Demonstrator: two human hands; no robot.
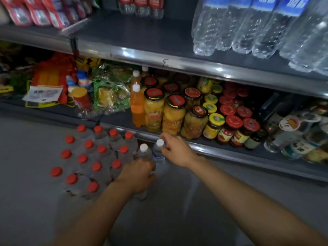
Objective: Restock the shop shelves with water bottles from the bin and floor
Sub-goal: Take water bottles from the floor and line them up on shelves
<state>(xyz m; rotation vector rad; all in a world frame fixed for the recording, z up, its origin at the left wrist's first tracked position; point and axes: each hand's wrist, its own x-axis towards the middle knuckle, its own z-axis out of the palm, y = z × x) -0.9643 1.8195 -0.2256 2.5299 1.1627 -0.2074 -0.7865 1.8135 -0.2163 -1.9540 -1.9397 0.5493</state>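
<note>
2 white-capped water bottles upright, caps up, on floor (26, 174) by bottom shelf edge (221, 153). Left hand (138, 176) fingers wrapped around near bottle (144, 153); right hand (174, 150) fingers pinching far bottle (158, 153) neck.

Sixteen red-capped water bottles (92, 157) stand in a block on the floor (32, 192) by the front edge of the bottom shelf (230, 153), and two white-capped water bottles (144, 153) beside them. Two hands show, the left hand (137, 176) and the right hand (174, 150). On the bottom shelf stand two orange drink bottles (137, 105); the jars (173, 114) there are too crowded to count
</note>
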